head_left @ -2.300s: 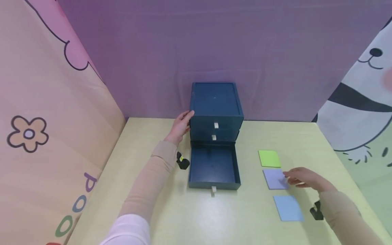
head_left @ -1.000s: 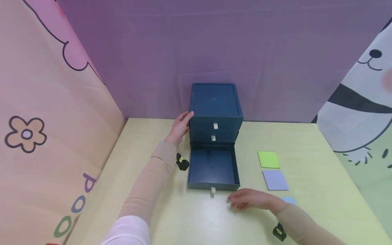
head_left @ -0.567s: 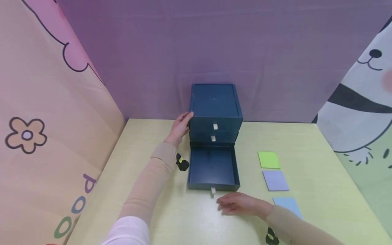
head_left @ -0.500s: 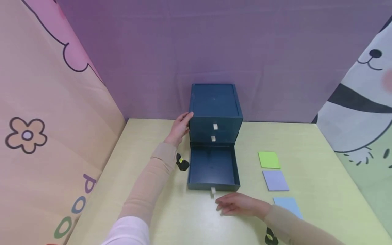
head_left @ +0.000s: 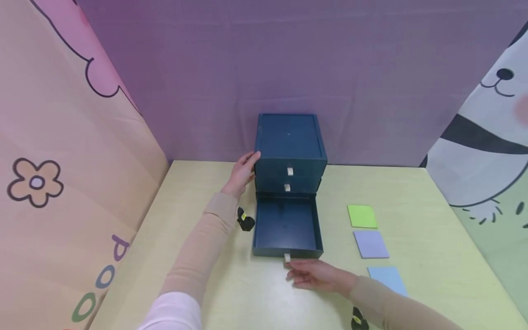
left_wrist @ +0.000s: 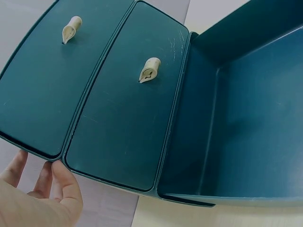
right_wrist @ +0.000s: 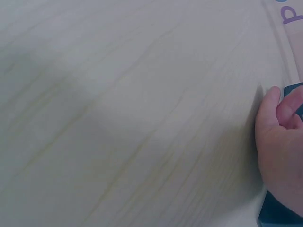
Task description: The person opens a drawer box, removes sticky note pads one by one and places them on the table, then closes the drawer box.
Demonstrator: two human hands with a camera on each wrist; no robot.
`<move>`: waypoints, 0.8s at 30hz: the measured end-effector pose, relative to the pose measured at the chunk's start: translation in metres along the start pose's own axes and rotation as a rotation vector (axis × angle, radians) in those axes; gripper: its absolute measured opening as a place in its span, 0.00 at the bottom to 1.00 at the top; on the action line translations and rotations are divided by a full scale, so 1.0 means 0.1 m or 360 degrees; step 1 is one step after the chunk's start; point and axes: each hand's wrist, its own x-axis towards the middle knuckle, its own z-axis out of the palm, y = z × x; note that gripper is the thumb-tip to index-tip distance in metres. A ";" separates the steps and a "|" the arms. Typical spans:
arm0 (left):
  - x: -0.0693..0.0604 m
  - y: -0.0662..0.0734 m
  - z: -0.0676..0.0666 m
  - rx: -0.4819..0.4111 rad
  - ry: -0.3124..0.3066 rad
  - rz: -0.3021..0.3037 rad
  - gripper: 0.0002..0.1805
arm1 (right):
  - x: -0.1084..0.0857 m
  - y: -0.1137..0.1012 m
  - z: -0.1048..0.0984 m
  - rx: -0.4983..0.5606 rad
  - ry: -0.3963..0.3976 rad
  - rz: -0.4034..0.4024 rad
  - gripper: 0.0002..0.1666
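Observation:
A dark blue drawer cabinet (head_left: 290,137) stands at the table's back. Its bottom drawer (head_left: 284,224) is pulled out with nothing in it; the two upper drawers are closed. My left hand (head_left: 241,174) rests against the cabinet's left side, fingertips at its front edge, as the left wrist view also shows. My right hand (head_left: 317,276) is just in front of the pulled-out drawer, fingers loosely bent. Its index fingertip is at the drawer's pale pull tab (head_left: 287,258); no pinch on the tab is visible. The right wrist view shows the hand only at its right edge.
To the right lie a green square pad (head_left: 362,216), a purple square pad (head_left: 371,244) and a light blue square pad (head_left: 388,279), the last partly behind my right sleeve. A purple curtain (head_left: 206,82) hangs behind the pale wooden table (head_left: 231,298).
My right hand has moved left from beside the purple pad to the front of the drawer, then slightly up to the pull tab. My left hand and the drawer have stayed put.

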 end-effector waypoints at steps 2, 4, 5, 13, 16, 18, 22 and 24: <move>0.00 0.01 0.00 0.0002 -0.0002 0.0001 0.34 | 0.02 0.01 0.02 0.0028 0.0039 -0.0018 0.22; -0.01 0.01 -0.01 0.0009 -0.0003 0.0000 0.34 | 0.03 0.01 0.04 0.0055 0.0092 -0.0027 0.17; -0.01 0.02 -0.01 0.0013 -0.0003 -0.0003 0.34 | 0.03 0.01 0.05 0.0063 0.0118 -0.0031 0.15; -0.04 0.02 0.01 0.0005 -0.0009 -0.0014 0.33 | 0.06 0.00 0.12 0.0106 0.0284 -0.0045 0.11; -0.05 0.01 0.01 0.0013 -0.0008 0.0026 0.33 | 0.06 0.00 0.12 0.0125 0.0310 -0.0045 0.11; -0.06 0.01 0.01 0.0028 0.0006 0.0060 0.34 | 0.06 0.00 0.12 0.0134 0.0333 -0.0042 0.10; -0.06 0.00 0.01 0.0051 0.0013 0.0079 0.35 | 0.07 -0.01 0.13 0.0145 0.0365 -0.0033 0.10; -0.06 0.01 0.01 0.0045 0.0009 0.0069 0.34 | 0.08 -0.01 0.13 0.0152 0.0374 -0.0035 0.10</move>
